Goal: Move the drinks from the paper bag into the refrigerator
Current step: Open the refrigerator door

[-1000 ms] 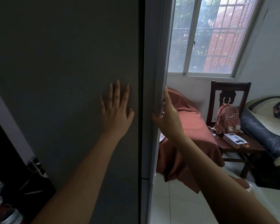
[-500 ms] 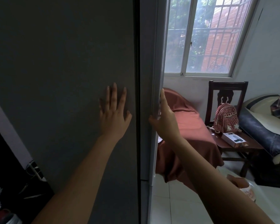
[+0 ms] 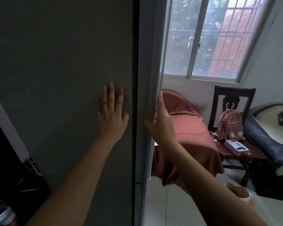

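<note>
The refrigerator's dark grey panel [image 3: 64,79] fills the left half of the view. My left hand [image 3: 111,115] lies flat against it with fingers spread, holding nothing. To its right runs the lighter, narrow edge of the refrigerator door [image 3: 148,62]. My right hand [image 3: 160,124] grips that edge, thumb on the near face and fingers wrapped behind it. No drinks are in view. A brown and white object [image 3: 238,193] on the floor is mostly hidden behind my right forearm; I cannot tell whether it is the paper bag.
Beyond the door stand a piece of furniture under a red cloth [image 3: 189,128] and a dark wooden chair [image 3: 232,97] with a red patterned backpack [image 3: 229,124] and a small box [image 3: 235,145]. A rolled mattress [image 3: 268,141] lies at the right. A power strip [image 3: 31,163] hangs lower left.
Both hands keep their places on the panel and the door edge. The door edge looks slightly narrower than a second ago.
</note>
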{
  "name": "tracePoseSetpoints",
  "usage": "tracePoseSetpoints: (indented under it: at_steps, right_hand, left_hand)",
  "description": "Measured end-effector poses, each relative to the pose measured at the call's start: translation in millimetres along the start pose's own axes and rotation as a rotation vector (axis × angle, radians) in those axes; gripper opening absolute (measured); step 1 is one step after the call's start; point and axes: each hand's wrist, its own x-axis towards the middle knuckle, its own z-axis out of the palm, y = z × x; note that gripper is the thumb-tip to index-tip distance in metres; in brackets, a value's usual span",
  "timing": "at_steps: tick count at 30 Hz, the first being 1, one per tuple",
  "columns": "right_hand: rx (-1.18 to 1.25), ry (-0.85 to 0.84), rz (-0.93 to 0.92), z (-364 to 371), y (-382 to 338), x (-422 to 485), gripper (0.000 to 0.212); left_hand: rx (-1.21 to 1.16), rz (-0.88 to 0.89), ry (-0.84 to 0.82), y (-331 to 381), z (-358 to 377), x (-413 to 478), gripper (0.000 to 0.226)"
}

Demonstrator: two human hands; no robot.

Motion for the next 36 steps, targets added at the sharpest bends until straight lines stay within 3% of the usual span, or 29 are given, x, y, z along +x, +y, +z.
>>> tracePoseSetpoints:
  at_steps: [9, 14, 19, 24, 30, 36]
  right_hand:
    - [-0.012, 0.077, 0.008, -39.5, 30.2, -3.6, 0.093]
    - [0.004, 0.1, 0.077, -83.3, 60.8, -6.4, 0.066]
    - [0.006, 0.092, 0.097, -113.7, 79.3, -7.7, 0.06]
    - [-0.023, 0.101, 0.097, -129.8, 99.0, -11.6, 0.053]
    - [-0.166, 0.155, 0.077, -152.1, 121.9, -15.2, 0.064]
    - [-0.235, 0.233, 0.122, -180.6, 147.0, -8.9, 0.082]
  left_hand:
    - [-0.067, -0.028, 0.046, 5.9, 5.7, 1.2, 0.073]
    - [-0.214, -0.131, 0.101, 30.4, 6.9, -3.3, 0.07]
    - [-0.262, 0.082, 0.091, 67.0, 16.8, -12.1, 0.077]
    - [-0.302, 0.097, 0.003, 102.1, 22.5, -7.6, 0.068]
    - [-0.261, 0.106, -0.091, 134.5, 29.4, 29.9, 0.075]
    - [-0.282, 0.161, -0.044, 165.8, 45.8, 47.0, 0.064]
